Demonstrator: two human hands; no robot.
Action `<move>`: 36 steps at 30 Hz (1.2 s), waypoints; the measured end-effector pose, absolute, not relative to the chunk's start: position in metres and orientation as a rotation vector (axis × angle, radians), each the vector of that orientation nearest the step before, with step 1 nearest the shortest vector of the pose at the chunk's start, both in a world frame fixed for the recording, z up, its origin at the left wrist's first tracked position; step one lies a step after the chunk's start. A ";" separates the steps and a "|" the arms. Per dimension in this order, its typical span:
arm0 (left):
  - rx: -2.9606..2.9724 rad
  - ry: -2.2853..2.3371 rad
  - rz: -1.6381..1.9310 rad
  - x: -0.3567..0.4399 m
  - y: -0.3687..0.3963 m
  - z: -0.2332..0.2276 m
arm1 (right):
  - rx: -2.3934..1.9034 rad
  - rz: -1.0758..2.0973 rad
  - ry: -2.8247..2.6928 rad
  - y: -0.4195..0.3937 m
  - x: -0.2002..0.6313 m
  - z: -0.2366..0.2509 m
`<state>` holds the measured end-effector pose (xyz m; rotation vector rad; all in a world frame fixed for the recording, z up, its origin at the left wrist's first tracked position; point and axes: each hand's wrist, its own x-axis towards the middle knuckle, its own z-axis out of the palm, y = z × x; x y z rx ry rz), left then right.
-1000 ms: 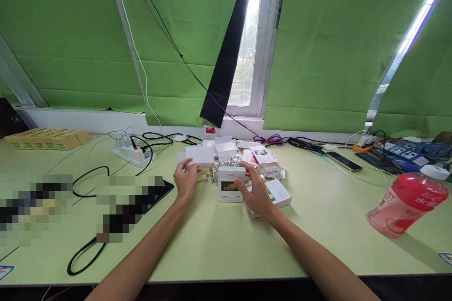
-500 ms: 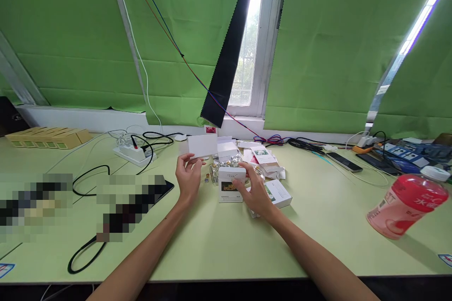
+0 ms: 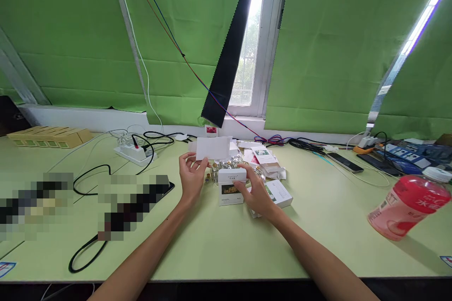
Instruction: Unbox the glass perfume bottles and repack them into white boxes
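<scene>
My left hand (image 3: 191, 177) holds a blank white card (image 3: 213, 147) up above the table, pinched by its lower left corner. My right hand (image 3: 254, 191) grips a small white box (image 3: 231, 186) with a dark printed panel, standing on the light green table (image 3: 226, 240). Behind the box lie several small glass vials with gold caps (image 3: 226, 165). A flat white box with a green print (image 3: 278, 193) lies under my right hand's far side.
More white boxes and leaflets (image 3: 263, 157) are piled behind. A power strip (image 3: 134, 153) and black cables (image 3: 88, 178) lie left, tan boxes (image 3: 49, 137) far left. A pink drink bottle (image 3: 407, 204), phones (image 3: 344, 162) and chargers lie right.
My left hand lifted the white card off the pile and moved it up and to the right. My right hand stayed on the small white box.
</scene>
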<state>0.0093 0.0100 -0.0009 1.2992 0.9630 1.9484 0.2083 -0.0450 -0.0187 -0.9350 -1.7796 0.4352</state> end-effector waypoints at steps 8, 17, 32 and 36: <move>1.325 0.992 1.856 0.010 0.008 0.000 | -0.933 0.395 -1.816 -0.048 0.208 -0.016; 1.386 1.035 1.745 0.013 0.003 0.000 | -0.954 0.429 -1.812 -0.049 0.208 -0.015; 1.387 0.965 1.763 0.016 -0.004 0.005 | -0.924 0.448 -1.632 -0.041 0.210 -0.020; 1.373 0.927 1.771 0.017 -0.008 0.008 | -0.924 0.418 -1.643 -0.043 0.210 -0.019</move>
